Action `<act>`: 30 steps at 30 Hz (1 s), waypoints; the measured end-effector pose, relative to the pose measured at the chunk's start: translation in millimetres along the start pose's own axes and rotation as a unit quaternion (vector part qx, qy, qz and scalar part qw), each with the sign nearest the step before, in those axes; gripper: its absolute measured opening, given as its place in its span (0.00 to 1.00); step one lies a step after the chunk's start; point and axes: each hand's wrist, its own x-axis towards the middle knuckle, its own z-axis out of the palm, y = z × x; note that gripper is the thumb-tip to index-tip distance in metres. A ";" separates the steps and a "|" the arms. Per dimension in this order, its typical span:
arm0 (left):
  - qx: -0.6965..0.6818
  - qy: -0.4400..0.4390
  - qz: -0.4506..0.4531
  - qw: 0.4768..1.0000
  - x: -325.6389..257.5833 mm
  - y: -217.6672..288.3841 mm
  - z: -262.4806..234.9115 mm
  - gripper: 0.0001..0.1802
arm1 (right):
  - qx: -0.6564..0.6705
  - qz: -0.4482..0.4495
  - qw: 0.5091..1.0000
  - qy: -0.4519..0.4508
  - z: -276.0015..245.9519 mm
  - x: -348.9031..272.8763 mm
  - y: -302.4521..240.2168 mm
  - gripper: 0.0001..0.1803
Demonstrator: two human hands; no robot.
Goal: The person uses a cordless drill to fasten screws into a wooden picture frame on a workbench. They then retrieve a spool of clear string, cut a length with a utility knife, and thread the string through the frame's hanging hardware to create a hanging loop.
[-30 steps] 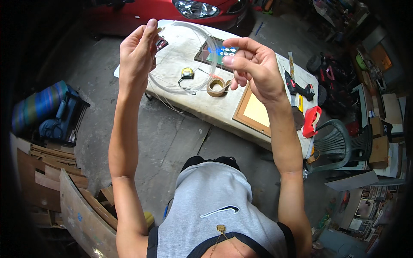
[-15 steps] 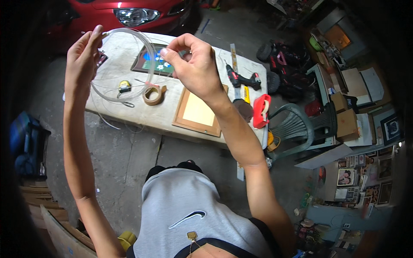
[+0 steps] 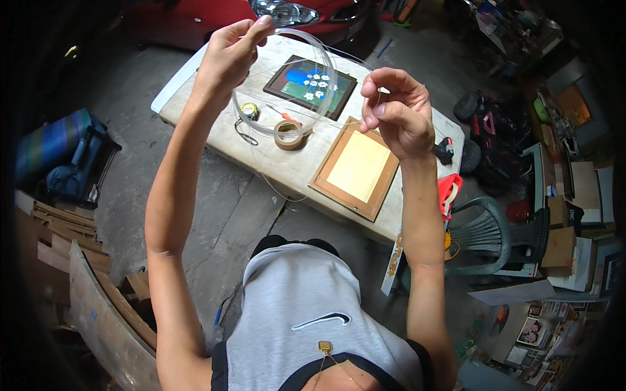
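Note:
My left hand (image 3: 228,58) is raised over the far left of the table, its thumb and fingers closed on a coil of clear plastic line (image 3: 330,72). The coil hangs as a wide loop, and a loose end droops past the table's front edge. To the right, my right hand (image 3: 404,117) is raised with curled fingers, and a thin strand from the coil runs to its fingertips. Beneath the hands lie a framed flower picture (image 3: 294,76), a wooden frame with a yellow panel (image 3: 358,166), a roll of brown tape (image 3: 288,141) and a yellow tape measure (image 3: 249,111).
The items rest on a pale-covered table (image 3: 225,140). A red tape dispenser (image 3: 447,189) and a partly hidden drill (image 3: 445,150) are near its right end. A green plastic chair (image 3: 495,228) stands to the right. A red car (image 3: 176,23) is behind; wooden boards (image 3: 104,313) lean at lower left.
The view has turned left, so the table appears farther right. My right hand has moved away from the coil and its fingers have loosened somewhat. My left hand still holds the coil.

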 end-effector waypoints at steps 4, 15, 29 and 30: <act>0.031 -0.002 -0.001 1.000 0.5 0.3 3.2 0.18 | -0.065 -0.027 0.997 0.026 0.4 -1.7 6.4 0.17; 0.127 0.093 0.125 0.980 10.8 -31.8 -7.4 0.22 | -0.049 -0.149 0.965 0.210 12.8 -3.4 21.2 0.26; 0.300 0.170 0.138 0.928 40.7 -121.6 -157.6 0.21 | -0.194 0.244 0.930 0.196 -50.1 -211.6 -97.7 0.17; 0.307 0.180 0.112 0.928 41.9 -130.6 -162.1 0.21 | -0.279 0.265 0.889 0.248 -52.5 -230.4 -113.0 0.15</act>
